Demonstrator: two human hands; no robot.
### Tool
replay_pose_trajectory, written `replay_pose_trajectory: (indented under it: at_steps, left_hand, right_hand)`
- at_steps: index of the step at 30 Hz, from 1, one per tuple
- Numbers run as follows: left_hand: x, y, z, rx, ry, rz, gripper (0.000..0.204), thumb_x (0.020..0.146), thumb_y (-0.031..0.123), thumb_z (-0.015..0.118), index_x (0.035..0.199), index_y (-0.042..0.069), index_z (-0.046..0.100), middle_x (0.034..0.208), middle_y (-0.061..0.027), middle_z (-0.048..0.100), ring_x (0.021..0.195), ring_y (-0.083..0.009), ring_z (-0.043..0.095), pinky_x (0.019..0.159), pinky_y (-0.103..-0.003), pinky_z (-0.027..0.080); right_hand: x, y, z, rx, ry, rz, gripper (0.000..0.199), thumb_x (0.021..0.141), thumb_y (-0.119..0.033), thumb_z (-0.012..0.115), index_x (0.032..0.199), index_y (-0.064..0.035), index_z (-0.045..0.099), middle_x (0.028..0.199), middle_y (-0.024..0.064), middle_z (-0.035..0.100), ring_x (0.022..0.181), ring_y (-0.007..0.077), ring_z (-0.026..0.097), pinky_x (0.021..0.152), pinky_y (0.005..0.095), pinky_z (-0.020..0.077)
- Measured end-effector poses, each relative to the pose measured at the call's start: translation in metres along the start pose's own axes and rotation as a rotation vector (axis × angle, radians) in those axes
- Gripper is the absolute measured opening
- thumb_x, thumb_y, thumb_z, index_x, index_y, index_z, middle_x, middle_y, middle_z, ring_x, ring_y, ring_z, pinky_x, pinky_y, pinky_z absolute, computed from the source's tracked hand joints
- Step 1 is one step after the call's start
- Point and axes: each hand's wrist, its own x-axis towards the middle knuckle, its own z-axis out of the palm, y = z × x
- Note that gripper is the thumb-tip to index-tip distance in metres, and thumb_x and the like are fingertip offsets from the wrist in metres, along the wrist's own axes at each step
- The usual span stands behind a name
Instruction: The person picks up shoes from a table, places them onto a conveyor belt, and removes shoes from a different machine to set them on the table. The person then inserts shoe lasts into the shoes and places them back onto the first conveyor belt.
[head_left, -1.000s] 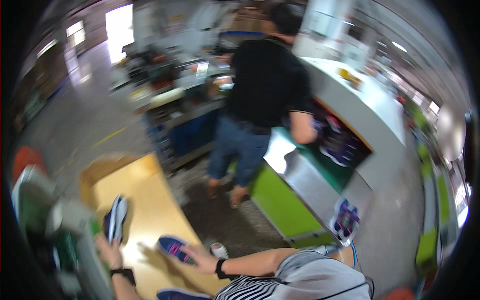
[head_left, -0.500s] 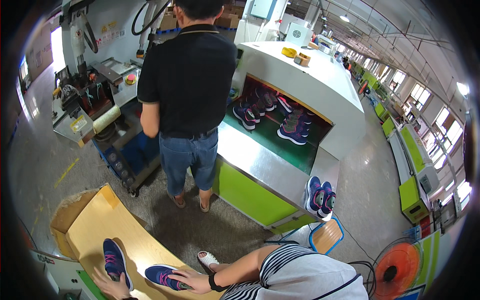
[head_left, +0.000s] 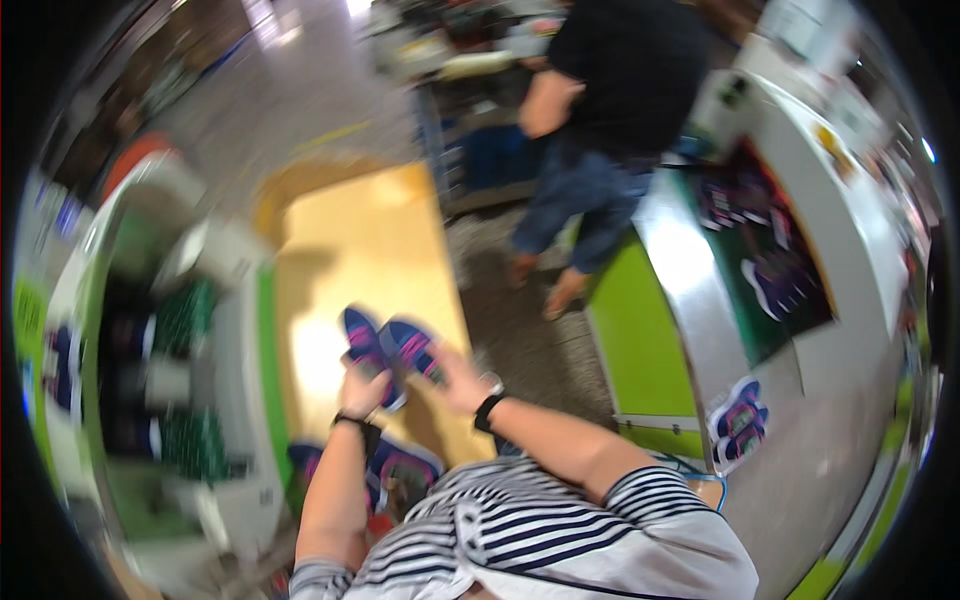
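We held two shoes above yellow tabletop (head_left: 380, 240): left hand (head_left: 362, 388) closed round one blue-pink shoe (head_left: 362, 345), right hand (head_left: 455, 378) gripping other shoe (head_left: 412, 347). Judged light, soft, flexible; midsole grip best.

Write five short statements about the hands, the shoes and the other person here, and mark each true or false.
1. Each hand holds a blue and pink shoe. True: the left hand has the left shoe, the right hand the right shoe.
2. The two shoes are held far apart. False: they are side by side, close together.
3. The shoes are over a yellow table. True.
4. A person in black stands beyond the table. True.
5. No other shoes are in view. False: a pair lies by the white machine on the right, and more shoes lie below the hands.
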Motion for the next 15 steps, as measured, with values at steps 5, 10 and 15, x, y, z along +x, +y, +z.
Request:
replay_pose_trajectory:
  at_steps: [5, 10, 15]
  left_hand:
    - [-0.056, 0.044, 0.008, 0.086, 0.053, -0.246, 0.090, 0.075, 0.045, 0.075, 0.125, -0.012, 0.026, 0.093, -0.0302, 0.067, 0.091, -0.0440, 0.067, 0.080, -0.045, 0.054]
    - [-0.092, 0.061, -0.003, 0.346, -0.095, -0.249, 0.087, 0.078, 0.055, 0.069, 0.125, -0.010, 0.036, 0.099, -0.0277, 0.068, 0.098, -0.0390, 0.067, 0.099, -0.047, 0.040]
    - [-0.104, 0.032, -0.021, 0.245, -0.037, -0.166, 0.073, 0.089, 0.056, 0.055, 0.138, 0.002, 0.047, 0.123, -0.0233, 0.063, 0.119, -0.0370, 0.057, 0.108, -0.055, 0.029]
  right_hand:
    - [0.013, 0.019, -0.005, 0.056, -0.070, -0.080, 0.085, 0.074, -0.009, 0.072, 0.147, -0.0068, 0.028, 0.139, 0.0276, 0.041, 0.129, 0.0435, 0.041, 0.110, 0.0459, 0.0351]
    - [0.019, 0.009, -0.012, 0.150, -0.198, 0.000, 0.089, 0.078, -0.025, 0.075, 0.148, -0.0050, 0.024, 0.143, 0.0292, 0.033, 0.135, 0.0415, 0.036, 0.113, 0.0415, 0.0313]
    - [0.004, -0.001, -0.011, 0.130, -0.312, 0.100, 0.093, 0.082, -0.034, 0.074, 0.150, -0.0037, 0.019, 0.147, 0.0284, 0.029, 0.137, 0.0392, 0.034, 0.114, 0.0412, 0.0303]
